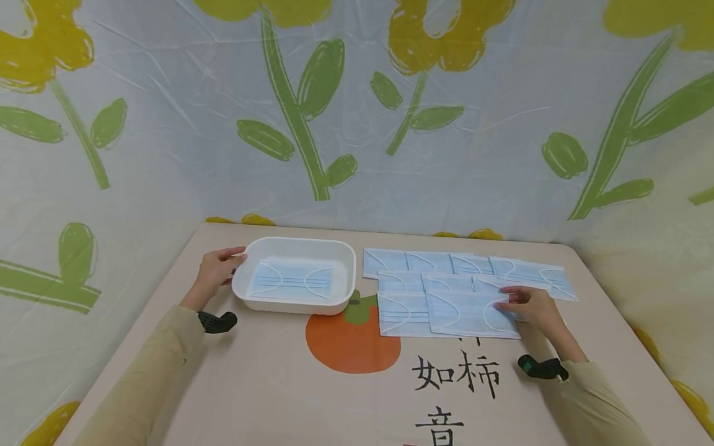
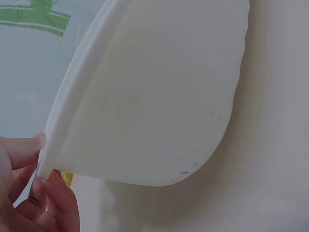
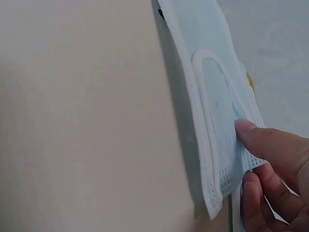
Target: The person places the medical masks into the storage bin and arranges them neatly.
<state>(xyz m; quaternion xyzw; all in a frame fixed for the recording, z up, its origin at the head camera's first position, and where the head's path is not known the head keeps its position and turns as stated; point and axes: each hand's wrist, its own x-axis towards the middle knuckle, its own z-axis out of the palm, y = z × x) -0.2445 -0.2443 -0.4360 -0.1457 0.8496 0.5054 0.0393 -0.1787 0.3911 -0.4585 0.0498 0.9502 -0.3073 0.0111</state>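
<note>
A white plastic tray [image 1: 348, 288] stands at the left of the table, with one light blue face mask [image 1: 292, 280] lying flat in it. My left hand [image 1: 216, 274] pinches the tray's left rim between thumb and fingers; in the left wrist view the hand [image 2: 36, 188] grips that rim at a corner. To the right, my right hand [image 1: 532, 308] pinches the right edge of a face mask [image 1: 468, 314] on top of the front row. In the right wrist view the thumb lies on the mask [image 3: 217, 111] near its ear loop, other fingers beneath.
Several more face masks [image 1: 413, 263] lie overlapping in rows right of the tray. The pale table [image 1: 268, 384] bears a printed orange persimmon [image 1: 351, 347] and black characters [image 1: 457, 375]. A flower-patterned curtain [image 1: 357, 124] hangs behind the table.
</note>
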